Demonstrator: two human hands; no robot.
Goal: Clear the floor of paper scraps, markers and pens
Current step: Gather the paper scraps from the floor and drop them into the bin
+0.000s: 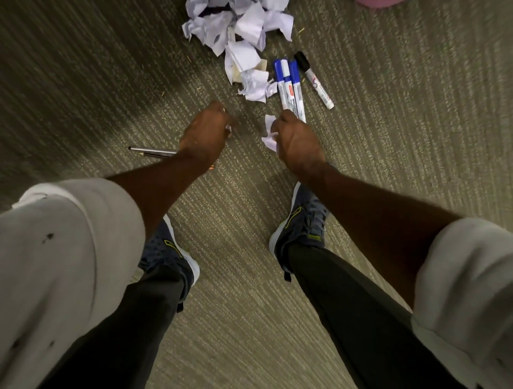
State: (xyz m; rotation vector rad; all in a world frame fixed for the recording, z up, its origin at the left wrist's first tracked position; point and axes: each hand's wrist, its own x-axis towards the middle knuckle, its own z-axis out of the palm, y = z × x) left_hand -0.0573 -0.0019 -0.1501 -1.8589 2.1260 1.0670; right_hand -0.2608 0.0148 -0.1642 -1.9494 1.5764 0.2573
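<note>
A heap of crumpled white paper scraps (pixel 238 33) lies on the carpet at the top centre. Beside it to the right lie blue-capped markers (pixel 288 86) side by side and a black-capped marker (pixel 313 79). My right hand (pixel 298 141) is down at the markers' near ends, closed on small white paper scraps (pixel 269 133). My left hand (pixel 205 136) hovers low over the carpet with fingers curled; a bit of white shows at its fingertips. Two thin dark pens (pixel 152 152) stick out leftward from under my left wrist; whether the hand holds them is hidden.
The floor is striped olive carpet (pixel 388 111). My two feet in grey sneakers (pixel 302 222) stand just below my hands. A pink object (pixel 377 2) peeks in at the top edge, right of the paper heap.
</note>
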